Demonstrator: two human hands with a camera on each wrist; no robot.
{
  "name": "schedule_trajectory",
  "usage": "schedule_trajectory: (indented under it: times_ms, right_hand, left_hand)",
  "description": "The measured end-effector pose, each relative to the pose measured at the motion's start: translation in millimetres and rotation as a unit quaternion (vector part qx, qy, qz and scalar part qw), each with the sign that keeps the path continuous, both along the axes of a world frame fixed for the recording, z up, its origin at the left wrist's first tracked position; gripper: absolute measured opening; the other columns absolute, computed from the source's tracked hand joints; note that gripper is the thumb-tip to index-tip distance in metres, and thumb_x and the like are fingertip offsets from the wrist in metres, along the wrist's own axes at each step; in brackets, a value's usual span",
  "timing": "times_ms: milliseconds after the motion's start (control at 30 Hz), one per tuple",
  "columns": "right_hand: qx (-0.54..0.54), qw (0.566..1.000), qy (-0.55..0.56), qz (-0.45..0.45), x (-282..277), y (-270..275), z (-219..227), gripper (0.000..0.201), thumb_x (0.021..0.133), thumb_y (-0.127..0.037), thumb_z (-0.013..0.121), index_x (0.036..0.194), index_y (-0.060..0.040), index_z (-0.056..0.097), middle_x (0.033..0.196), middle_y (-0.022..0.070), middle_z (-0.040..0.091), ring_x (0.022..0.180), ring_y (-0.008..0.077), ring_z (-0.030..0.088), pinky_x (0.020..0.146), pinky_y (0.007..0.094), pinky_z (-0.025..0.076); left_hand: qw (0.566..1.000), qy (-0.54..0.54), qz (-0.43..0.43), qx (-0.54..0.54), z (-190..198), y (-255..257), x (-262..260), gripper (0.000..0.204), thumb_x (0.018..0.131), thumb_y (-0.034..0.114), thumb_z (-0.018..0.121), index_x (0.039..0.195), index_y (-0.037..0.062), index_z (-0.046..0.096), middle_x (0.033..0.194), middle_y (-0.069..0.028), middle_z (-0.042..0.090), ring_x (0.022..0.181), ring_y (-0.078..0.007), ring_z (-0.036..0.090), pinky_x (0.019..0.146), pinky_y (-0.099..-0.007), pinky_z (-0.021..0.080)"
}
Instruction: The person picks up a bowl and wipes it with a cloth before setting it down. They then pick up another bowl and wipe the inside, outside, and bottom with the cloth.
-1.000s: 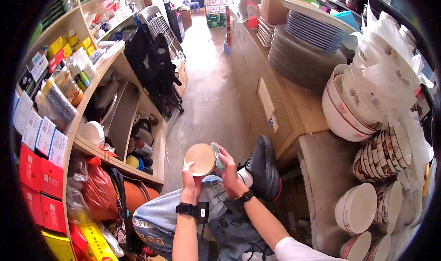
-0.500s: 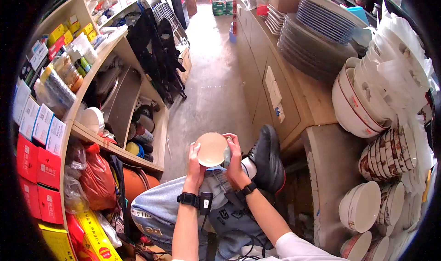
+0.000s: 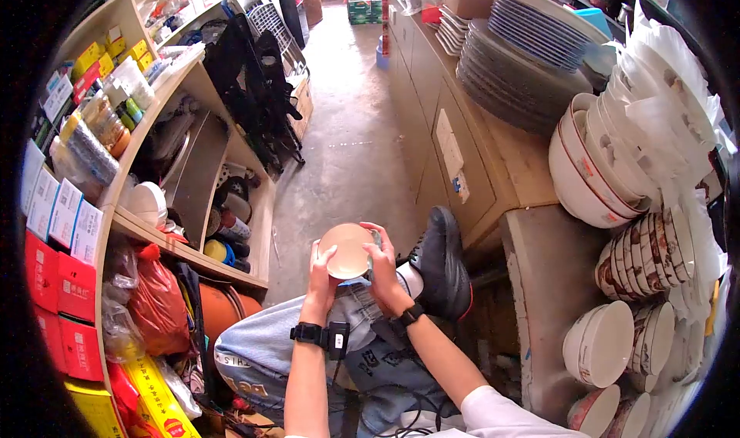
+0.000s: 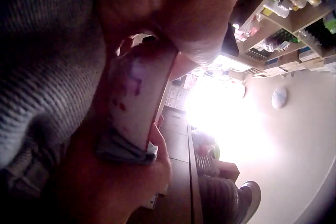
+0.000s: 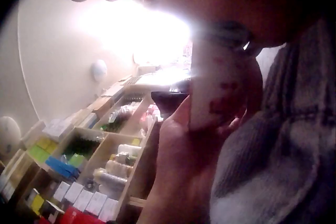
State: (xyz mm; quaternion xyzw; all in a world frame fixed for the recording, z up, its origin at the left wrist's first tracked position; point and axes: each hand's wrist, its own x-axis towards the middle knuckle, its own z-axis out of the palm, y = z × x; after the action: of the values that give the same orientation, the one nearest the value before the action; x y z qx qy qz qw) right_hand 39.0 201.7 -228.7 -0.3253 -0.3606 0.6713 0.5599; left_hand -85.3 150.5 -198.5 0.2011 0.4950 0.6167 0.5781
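Observation:
A bowl (image 3: 344,253) with a pale inside faces up toward the head camera, held above the person's lap. The left hand (image 3: 318,278) grips its left side, thumb at the rim. At the opposite side, the right hand (image 3: 385,272) holds a grey-green cloth (image 4: 123,148) against the bowl, its thumb near the rim and its fingers around the far edge. Reddish marks show on the bowl's white outer wall (image 5: 207,90) in the right wrist view. In the head view, most of the cloth is hidden by the right hand.
On the right, a low surface (image 3: 543,284) bears white bowls (image 3: 597,344) and a row of patterned bowls (image 3: 644,257). Stacked plates (image 3: 512,80) stand on the cabinet behind. Shelves with red boxes (image 3: 65,276) line the left. A black shoe (image 3: 443,265) is right of the hands.
The bowl has moved slightly up and right from a second ago, with a small shift back left lately. The right hand's thumb has come over toward the rim, and less cloth shows.

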Motion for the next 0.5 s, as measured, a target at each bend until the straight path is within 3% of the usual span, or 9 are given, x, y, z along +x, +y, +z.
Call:
schedule_trajectory:
  times_ms: [100, 167, 200, 267, 400, 500]
  right_hand:
    - [0.010, 0.998, -0.062, -0.002, -1, 2, -4, 0.041, 0.082, -0.002, 0.050, 0.122, -0.0031, 0.059, 0.119, 0.0117, 0.064, 0.113, 0.0212, 0.058, 0.103, 0.0319, 0.041]
    - [0.083, 0.972, -0.220, 0.001, 0, 8, -11, 0.044, 0.083, -0.003, 0.048, 0.126, -0.0057, 0.056, 0.117, 0.0157, 0.065, 0.114, 0.0247, 0.060, 0.101, 0.0352, 0.044]
    - [0.083, 0.972, -0.221, 0.002, 3, 10, -5, 0.044, 0.083, -0.003, 0.048, 0.126, -0.0057, 0.056, 0.117, 0.0157, 0.065, 0.114, 0.0247, 0.060, 0.101, 0.0352, 0.044]
    - [0.088, 0.946, -0.291, 0.115, 10, 17, 19, 0.047, 0.082, -0.002, 0.045, 0.129, -0.0005, 0.050, 0.120, 0.0132, 0.059, 0.117, 0.0225, 0.053, 0.106, 0.0328, 0.038]
    - [0.143, 0.924, -0.287, 0.207, 10, 52, 14, 0.050, 0.082, -0.003, 0.046, 0.131, -0.0015, 0.046, 0.121, 0.0112, 0.056, 0.119, 0.0198, 0.050, 0.106, 0.0315, 0.037]
    - [0.122, 0.909, -0.208, 0.340, 5, 70, 27, 0.049, 0.083, -0.005, 0.049, 0.132, -0.0032, 0.049, 0.122, 0.0092, 0.055, 0.119, 0.0170, 0.048, 0.104, 0.0298, 0.037]
  left_hand:
    - [1.000, 0.003, 0.001, -0.013, 1, -1, -2, 0.046, 0.090, 0.022, 0.057, 0.133, 0.0147, 0.044, 0.125, -0.0104, 0.056, 0.113, -0.0265, 0.061, 0.084, -0.0434, 0.057]
    - [1.000, 0.008, 0.002, -0.017, 3, -1, -3, 0.047, 0.090, 0.021, 0.057, 0.134, 0.0145, 0.043, 0.125, -0.0108, 0.056, 0.112, -0.0265, 0.061, 0.083, -0.0431, 0.057]
    - [1.000, 0.009, 0.011, -0.015, 4, -1, -3, 0.048, 0.089, 0.020, 0.057, 0.134, 0.0143, 0.043, 0.125, -0.0117, 0.056, 0.111, -0.0274, 0.062, 0.083, -0.0435, 0.058]
    - [1.000, 0.006, 0.023, -0.015, 0, 0, -5, 0.049, 0.088, 0.019, 0.057, 0.135, 0.0141, 0.043, 0.126, -0.0125, 0.055, 0.111, -0.0283, 0.062, 0.083, -0.0439, 0.058]
    - [0.998, -0.046, 0.044, 0.014, -3, 2, -6, 0.048, 0.087, 0.014, 0.057, 0.132, 0.0115, 0.041, 0.125, -0.0164, 0.054, 0.110, -0.0316, 0.063, 0.079, -0.0453, 0.061]
    - [0.996, -0.052, 0.070, 0.022, -7, 2, -7, 0.049, 0.088, 0.012, 0.055, 0.134, 0.0114, 0.038, 0.127, -0.0184, 0.053, 0.112, -0.0352, 0.062, 0.082, -0.0495, 0.061]
